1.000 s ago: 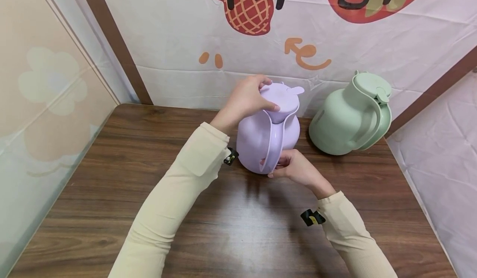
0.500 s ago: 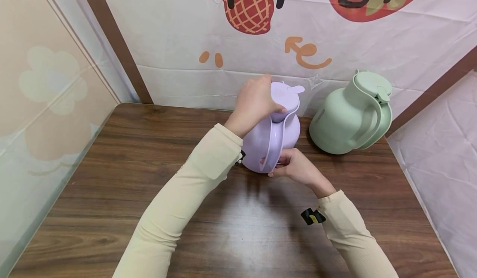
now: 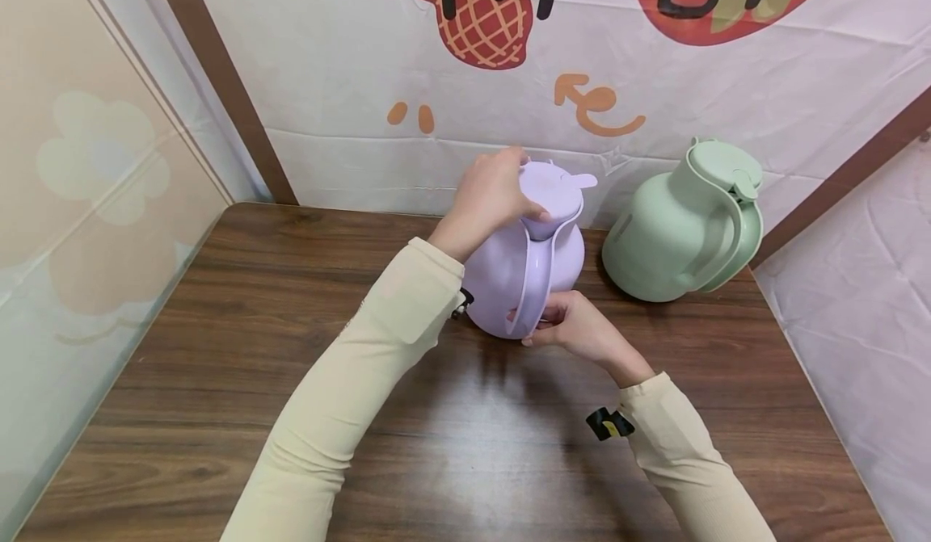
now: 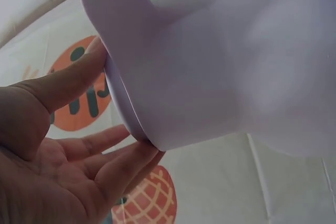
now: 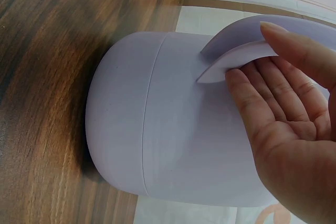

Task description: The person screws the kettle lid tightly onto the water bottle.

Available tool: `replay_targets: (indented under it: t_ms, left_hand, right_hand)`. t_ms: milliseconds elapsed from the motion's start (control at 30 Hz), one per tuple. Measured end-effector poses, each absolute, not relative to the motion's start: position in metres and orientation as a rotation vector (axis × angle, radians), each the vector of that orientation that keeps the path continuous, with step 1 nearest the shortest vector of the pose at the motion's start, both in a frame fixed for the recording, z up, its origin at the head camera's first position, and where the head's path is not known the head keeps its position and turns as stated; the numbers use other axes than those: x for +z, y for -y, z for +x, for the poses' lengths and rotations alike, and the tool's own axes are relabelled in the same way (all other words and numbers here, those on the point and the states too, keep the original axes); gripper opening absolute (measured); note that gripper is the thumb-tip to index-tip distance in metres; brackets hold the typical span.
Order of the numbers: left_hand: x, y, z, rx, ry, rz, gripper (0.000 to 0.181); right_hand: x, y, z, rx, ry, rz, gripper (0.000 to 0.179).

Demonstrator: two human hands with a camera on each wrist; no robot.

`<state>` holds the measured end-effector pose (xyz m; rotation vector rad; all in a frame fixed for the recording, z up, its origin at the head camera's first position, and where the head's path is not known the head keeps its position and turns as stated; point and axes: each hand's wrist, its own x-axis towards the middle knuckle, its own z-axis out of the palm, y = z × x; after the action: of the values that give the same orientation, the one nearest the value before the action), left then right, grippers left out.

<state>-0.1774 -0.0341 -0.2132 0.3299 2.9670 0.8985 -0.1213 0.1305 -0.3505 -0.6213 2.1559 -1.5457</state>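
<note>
A lilac vacuum jug (image 3: 494, 275) stands upright near the back of the table. Its round lid (image 3: 551, 191) has a small tab pointing right, and my left hand (image 3: 490, 195) grips that lid from the left side. The left wrist view has the thumb (image 4: 79, 74) on one side of the lid rim and the fingertips (image 4: 142, 153) on the other. Low on the jug's handle (image 3: 536, 283), my right hand (image 3: 578, 328) pinches it between thumb and fingers. In the right wrist view the fingers pass under the handle (image 5: 247, 56), beside the jug body (image 5: 178, 124).
To the right of the lilac jug stands a green jug (image 3: 665, 235) of similar shape, its lid on and handle turned to the right. A printed cloth (image 3: 334, 90) hangs behind the wooden table (image 3: 254, 348). More cloth walls rise at both sides.
My left hand first shifted right across the lid, then slightly back left. The lid's tab has barely moved. My right hand and both jugs stay in place.
</note>
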Motion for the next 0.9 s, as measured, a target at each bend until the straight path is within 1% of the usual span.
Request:
replay_targets:
  t_ms: [367,667,900]
  left_hand:
    - [-0.215,0.045,-0.187,0.975,-2.861,0.472,0.066]
    - [-0.216,0.05,-0.191,1.047,-2.784,0.506,0.075]
    - [-0.217,0.051,-0.188,1.068,-2.796,0.533,0.072]
  right_hand:
    - [-0.35,-0.13,-0.121,-1.535,-2.169,-0.613,0.032]
    - [-0.35,-0.13,-0.121,-1.532,-2.176,-0.606,0.033]
    - [-0.349,-0.13,-0.121,-1.534,-2.164,-0.605,0.033]
